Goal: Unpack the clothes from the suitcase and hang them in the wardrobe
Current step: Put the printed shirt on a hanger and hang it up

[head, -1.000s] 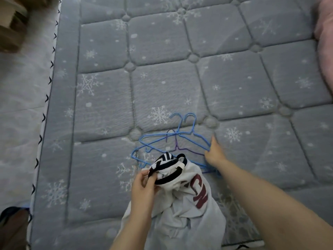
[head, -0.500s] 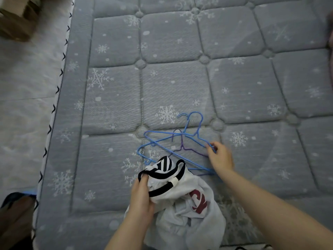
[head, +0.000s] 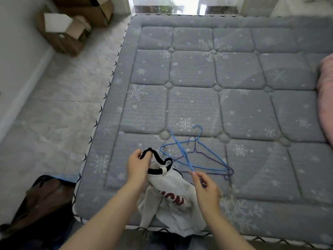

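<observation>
My right-hand fingers (head: 195,177) pinch the near end of a blue hanger (head: 182,150), thumb and forefinger closed on the thin wire, while my left hand (head: 137,166) grips the black-trimmed collar of the white shirt (head: 171,193), fingers curled round the band and holding the neck opening up.

Going from the biggest thing down: the grey quilted mattress (head: 234,109) fills most of what I see, and everything I handle lies on its near edge. The shirt is bunched there between my forearms, its lower part draping over the mattress edge. The wire hangers (head: 210,159), blue and purple, sit in a tangle just beyond the shirt, toward my right hand (head: 207,190).

What the coming move turns on, as I judge it: the held hanger's long axis runs away from me and to the left, from my right fingers up past the collar, so its far end lies close beside the neck opening. The right hand carries it; the left only has to keep the collar spread.

As for containers, a dark open bag (head: 41,201), probably the suitcase, sits on the floor at my left, its contents too murky to tell. Cardboard boxes (head: 70,27) stand open in the far corner; what is inside them I cannot make out.
</observation>
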{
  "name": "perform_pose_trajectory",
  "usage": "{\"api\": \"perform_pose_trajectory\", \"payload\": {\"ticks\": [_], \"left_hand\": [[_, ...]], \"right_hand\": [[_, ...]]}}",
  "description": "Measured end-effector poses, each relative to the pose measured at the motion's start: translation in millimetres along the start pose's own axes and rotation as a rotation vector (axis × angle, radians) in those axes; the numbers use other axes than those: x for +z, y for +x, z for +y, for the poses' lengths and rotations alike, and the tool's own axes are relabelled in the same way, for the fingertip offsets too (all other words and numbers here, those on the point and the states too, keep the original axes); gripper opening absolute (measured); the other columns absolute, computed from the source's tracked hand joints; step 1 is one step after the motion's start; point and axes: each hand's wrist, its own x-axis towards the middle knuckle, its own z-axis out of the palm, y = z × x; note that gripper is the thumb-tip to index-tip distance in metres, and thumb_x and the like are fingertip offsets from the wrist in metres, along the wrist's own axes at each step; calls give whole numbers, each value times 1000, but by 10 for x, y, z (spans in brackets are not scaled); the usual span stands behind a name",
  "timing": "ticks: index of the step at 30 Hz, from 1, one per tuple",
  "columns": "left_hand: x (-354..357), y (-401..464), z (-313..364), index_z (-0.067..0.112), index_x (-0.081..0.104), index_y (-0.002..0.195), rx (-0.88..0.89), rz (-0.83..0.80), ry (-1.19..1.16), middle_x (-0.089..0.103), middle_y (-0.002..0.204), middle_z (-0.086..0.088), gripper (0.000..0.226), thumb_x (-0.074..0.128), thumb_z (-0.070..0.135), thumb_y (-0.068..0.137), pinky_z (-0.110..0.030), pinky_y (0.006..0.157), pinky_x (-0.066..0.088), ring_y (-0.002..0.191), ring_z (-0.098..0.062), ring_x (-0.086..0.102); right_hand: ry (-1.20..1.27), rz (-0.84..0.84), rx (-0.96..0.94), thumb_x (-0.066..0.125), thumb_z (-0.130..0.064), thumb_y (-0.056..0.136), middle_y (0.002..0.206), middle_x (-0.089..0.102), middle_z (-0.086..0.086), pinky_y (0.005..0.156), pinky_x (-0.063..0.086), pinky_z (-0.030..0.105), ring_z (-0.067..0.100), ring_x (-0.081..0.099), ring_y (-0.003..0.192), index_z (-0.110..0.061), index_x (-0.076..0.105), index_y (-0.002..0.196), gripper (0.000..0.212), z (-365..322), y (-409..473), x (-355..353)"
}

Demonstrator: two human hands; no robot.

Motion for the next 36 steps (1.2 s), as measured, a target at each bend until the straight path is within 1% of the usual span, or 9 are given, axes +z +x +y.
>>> {"api": "perform_pose_trajectory", "payload": {"ticks": [2,4,6,10,16,19,25,30,36], "left_hand": [[-214,46,103,16,38,58,36,17,33,38,52,3,31,59,38,66,-35,58,28,55,-19,35],[-501,69,228,15,38,57,68,64,63,39,51,3,37,68,34,68,-35,56,28,55,-21,37],[-734,136,357,15,45,61,91,120,146,45,55,0,36,73,32,77,-35,53,30,56,-22,42],[-1200,236,631,19,70,91,127,170,362,67,87,-7,27,58,43,90,-31,66,39,85,-30,60],[-1700,526,670,22,68,110,180,154,428,69,109,-9,25,49,30,96,-31,75,42,102,-32,62],[-1898,642,591,18,67,114,159,160,441,68,114,-12,27,48,23,97,-30,76,40,105,-33,61],[-2115,806,446,12,67,104,103,169,428,67,112,-18,22,48,21,96,-31,77,38,105,-35,60],[-2145,844,363,7,65,106,55,181,422,65,110,-20,24,47,19,97,-34,78,41,102,-36,59],[-2174,832,350,11,60,90,67,188,418,62,91,-14,15,49,19,96,-32,68,38,83,-30,55]], "right_hand": [[81,1,-5,64,-28,94,81,73,-11,68,47,22,7,63,74,-26,75,86,14,-191,-128,69],[133,-23,-59,63,-25,94,73,70,-11,61,41,16,3,54,63,-19,74,83,17,-402,-259,161],[115,-77,-123,60,-25,96,61,57,-5,56,36,19,2,44,57,-14,67,76,24,-597,-340,230],[86,-145,-256,58,-24,98,59,48,7,55,33,23,5,39,57,-11,58,70,30,-929,-482,296],[16,-202,-381,58,-34,96,59,48,5,54,32,27,5,39,55,-12,55,68,36,-1129,-678,354],[-7,-215,-411,53,-53,90,57,42,-2,53,30,25,4,36,54,-11,53,68,47,-1159,-751,366],[17,-247,-458,52,-57,86,57,38,-4,53,29,24,6,34,54,-5,53,67,56,-1222,-813,310],[3,-333,-469,53,-55,86,63,38,12,57,29,29,10,35,59,-3,50,68,55,-1272,-811,252],[-53,-362,-480,57,-38,95,59,34,-7,56,28,26,7,33,58,-20,43,62,40,-1350,-889,316]]}}
